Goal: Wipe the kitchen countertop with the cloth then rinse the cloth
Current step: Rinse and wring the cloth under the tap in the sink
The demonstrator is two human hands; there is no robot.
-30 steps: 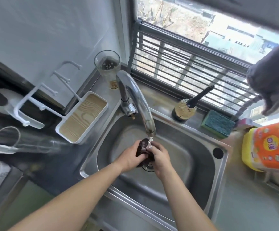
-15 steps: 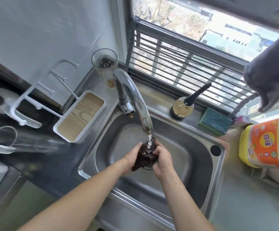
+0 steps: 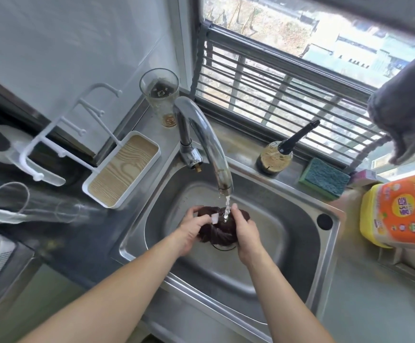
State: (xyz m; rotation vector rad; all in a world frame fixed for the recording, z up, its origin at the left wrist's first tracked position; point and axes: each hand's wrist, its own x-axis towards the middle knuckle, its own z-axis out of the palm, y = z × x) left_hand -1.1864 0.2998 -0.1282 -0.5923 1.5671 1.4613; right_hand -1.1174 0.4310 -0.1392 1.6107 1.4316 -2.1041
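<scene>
A dark maroon cloth (image 3: 217, 232), bunched and wet, hangs over the drain of the steel sink (image 3: 298, 243). My left hand (image 3: 191, 229) grips its left side and my right hand (image 3: 244, 230) grips its right side. A thin stream of water falls from the chrome faucet (image 3: 206, 142) onto the top of the cloth between my hands. A small white tag shows on the cloth by my left fingers. The dark countertop (image 3: 77, 233) lies left of the sink.
A white tray with a wood-grain insert (image 3: 122, 169) sits left of the sink, a glass (image 3: 160, 97) behind the faucet. On the sill stand a dark-spouted bottle (image 3: 278, 154) and a green sponge (image 3: 324, 178). A yellow detergent jug (image 3: 397, 211) stands at the right, a grey cloth (image 3: 407, 105) hanging above it.
My hands have spread a little apart on the cloth, which now shows more between them under the running water. The camera has shifted slightly.
</scene>
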